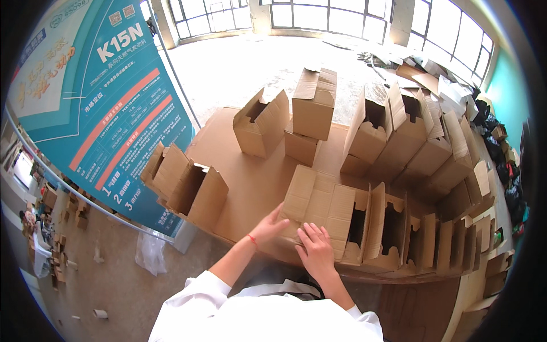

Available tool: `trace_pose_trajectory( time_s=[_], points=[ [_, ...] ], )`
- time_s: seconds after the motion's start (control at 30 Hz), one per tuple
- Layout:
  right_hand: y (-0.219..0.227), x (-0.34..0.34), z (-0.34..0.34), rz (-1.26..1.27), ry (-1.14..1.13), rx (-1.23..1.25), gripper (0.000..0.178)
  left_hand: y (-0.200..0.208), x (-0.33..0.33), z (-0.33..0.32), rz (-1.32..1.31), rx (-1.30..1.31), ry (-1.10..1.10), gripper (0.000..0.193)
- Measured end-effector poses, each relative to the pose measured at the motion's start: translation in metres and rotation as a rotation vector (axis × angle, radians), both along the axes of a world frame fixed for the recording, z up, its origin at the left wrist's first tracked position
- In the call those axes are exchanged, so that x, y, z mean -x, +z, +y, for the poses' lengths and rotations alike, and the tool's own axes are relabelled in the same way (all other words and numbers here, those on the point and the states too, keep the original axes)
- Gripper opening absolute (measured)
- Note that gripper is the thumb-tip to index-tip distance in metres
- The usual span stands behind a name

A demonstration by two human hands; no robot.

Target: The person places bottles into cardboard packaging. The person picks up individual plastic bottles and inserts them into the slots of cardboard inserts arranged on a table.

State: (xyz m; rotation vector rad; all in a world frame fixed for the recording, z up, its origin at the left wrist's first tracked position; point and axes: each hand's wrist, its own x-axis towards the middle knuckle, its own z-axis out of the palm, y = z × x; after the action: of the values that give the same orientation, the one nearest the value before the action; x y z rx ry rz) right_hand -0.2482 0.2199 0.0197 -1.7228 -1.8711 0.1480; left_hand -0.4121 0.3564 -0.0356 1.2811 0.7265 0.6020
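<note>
A brown cardboard box [322,205] lies on its side near the front edge of a cardboard-covered table [245,176], its open end facing right. My left hand [269,229] rests against the box's near left corner, fingers spread. My right hand [315,251] lies flat on the box's near side panel, fingers apart. Neither hand wraps around anything. A red string circles my left wrist. My white sleeves enter from the lower edge.
More open boxes stand in a row to the right [399,233]. An open box [188,185] sits at the table's left edge; others [313,105] stand at the back, stacked. A teal banner [108,102] hangs to the left. Flattened cardboard piles up at far right [450,85].
</note>
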Motion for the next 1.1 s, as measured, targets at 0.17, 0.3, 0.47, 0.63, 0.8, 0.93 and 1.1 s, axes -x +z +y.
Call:
trace_pose_trajectory(
  time_s=[0.17, 0.3, 0.47, 0.63, 0.8, 0.93, 1.1],
  points=[
    [0.019, 0.017, 0.009, -0.152, 0.001, 0.034, 0.060, -0.010, 0.003, -0.010, -0.002, -0.057, 0.050, 0.073],
    [0.003, 0.021, 0.013, -0.320, 0.033, 0.085, 0.059, 0.001, 0.003, -0.012, 0.130, -0.165, 0.077, 0.073],
    [0.005, 0.023, 0.014, -0.306, 0.005, 0.074, 0.059, 0.004, 0.001, -0.014, 0.077, -0.160, 0.094, 0.071],
    [0.007, 0.023, 0.015, -0.285, 0.006, 0.087, 0.059, 0.007, 0.002, -0.012, 0.041, -0.168, 0.093, 0.074],
    [0.007, 0.020, 0.015, -0.182, 0.014, 0.086, 0.055, 0.046, 0.046, -0.013, -0.035, -0.288, 0.211, 0.077],
    [0.011, 0.020, 0.013, -0.125, -0.007, 0.122, 0.052, 0.096, 0.121, 0.021, 0.543, -1.044, 0.689, 0.065],
    [0.009, 0.022, 0.018, -0.114, 0.023, 0.119, 0.056, 0.087, 0.202, 0.031, 1.189, -0.658, 0.576, 0.059]
  ],
)
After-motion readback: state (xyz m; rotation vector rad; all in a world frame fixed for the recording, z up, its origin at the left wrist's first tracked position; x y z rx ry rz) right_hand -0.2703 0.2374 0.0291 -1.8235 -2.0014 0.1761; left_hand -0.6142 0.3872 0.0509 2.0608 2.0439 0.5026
